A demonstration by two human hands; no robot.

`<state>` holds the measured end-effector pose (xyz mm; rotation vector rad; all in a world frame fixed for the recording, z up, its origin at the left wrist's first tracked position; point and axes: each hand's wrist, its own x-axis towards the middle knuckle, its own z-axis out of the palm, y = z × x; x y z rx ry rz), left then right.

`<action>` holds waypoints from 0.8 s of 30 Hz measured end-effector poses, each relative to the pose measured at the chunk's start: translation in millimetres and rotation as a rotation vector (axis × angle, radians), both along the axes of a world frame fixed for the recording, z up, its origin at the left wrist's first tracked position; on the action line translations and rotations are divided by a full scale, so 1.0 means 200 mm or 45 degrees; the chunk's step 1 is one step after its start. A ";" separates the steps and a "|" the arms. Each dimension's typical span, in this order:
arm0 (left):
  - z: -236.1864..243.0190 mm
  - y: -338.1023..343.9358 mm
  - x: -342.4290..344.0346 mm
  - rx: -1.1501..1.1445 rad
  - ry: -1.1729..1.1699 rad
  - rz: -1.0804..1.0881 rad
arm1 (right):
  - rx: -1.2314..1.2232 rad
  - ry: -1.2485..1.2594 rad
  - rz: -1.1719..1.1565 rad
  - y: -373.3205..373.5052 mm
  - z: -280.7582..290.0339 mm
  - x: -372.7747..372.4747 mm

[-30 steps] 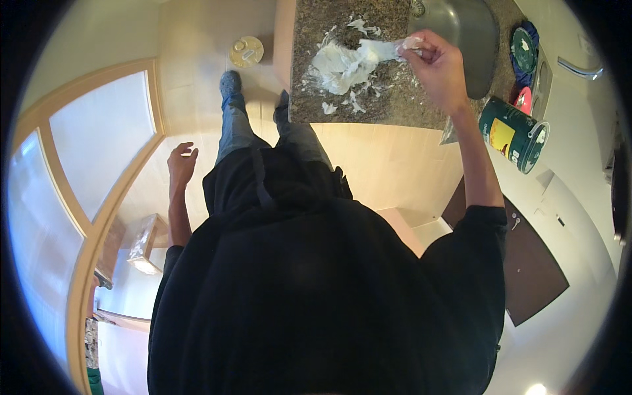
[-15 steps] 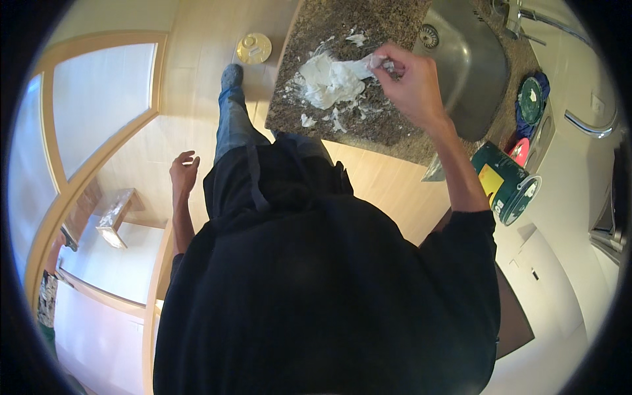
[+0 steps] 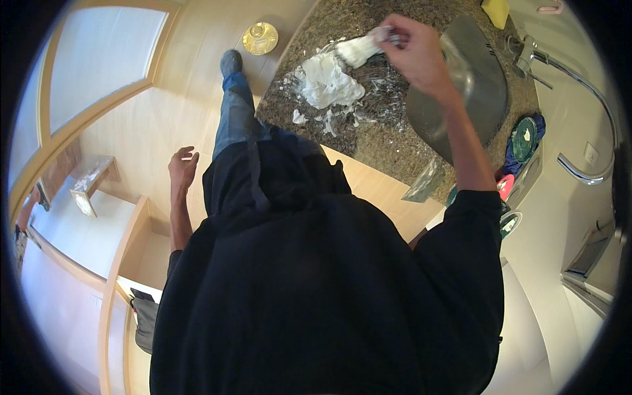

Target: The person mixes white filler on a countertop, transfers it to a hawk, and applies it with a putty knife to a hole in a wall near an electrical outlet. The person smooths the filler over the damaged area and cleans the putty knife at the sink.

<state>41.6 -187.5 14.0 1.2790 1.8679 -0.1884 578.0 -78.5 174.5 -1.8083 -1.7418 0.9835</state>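
Observation:
My right hand (image 3: 416,54) is closed on what looks like a putty knife (image 3: 359,50), its flat, flaring end coated in thick white paste. Fingers and paste hide its handle. Beside the blade, a pile of white paste (image 3: 329,80) lies on the brown speckled stone countertop (image 3: 385,141), with smears and small lumps around it. My left hand (image 3: 183,164) hangs at my side away from the counter, fingers loosely bent and apart, holding nothing.
A metal sink (image 3: 479,85) with a tall curved faucet (image 3: 609,125) adjoins the paste. A flat metal blade (image 3: 426,180) overhangs the counter's near edge. A green lid (image 3: 525,139) lies at the right, a yellow sponge (image 3: 497,12) far back, and a round golden thing (image 3: 260,38) on the floor.
My right hand has moved farther away across the counter, drawing the paste-coated tool off the pile's edge. The pile looks flatter. The whole view has shifted; my left hand still hangs.

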 end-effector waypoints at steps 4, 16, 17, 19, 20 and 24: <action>-0.03 -0.03 0.03 0.021 -0.010 0.016 | 0.060 -0.113 0.317 -0.09 0.11 -0.17; -0.05 0.07 0.09 0.094 0.013 -0.170 | 0.681 -0.735 0.856 -0.51 0.18 -0.24; -0.05 0.09 0.09 0.097 0.010 -0.192 | 0.649 -0.708 0.858 -0.52 0.20 -0.25; -0.04 0.12 0.08 0.108 0.011 -0.223 | 0.607 -0.636 0.838 -0.54 0.22 -0.27; -0.04 0.14 0.07 0.113 0.022 -0.220 | 0.565 -0.556 0.694 -0.56 0.24 -0.26; -0.03 0.14 0.02 0.118 0.013 -0.234 | 0.115 -0.238 -0.246 -0.66 0.26 -0.18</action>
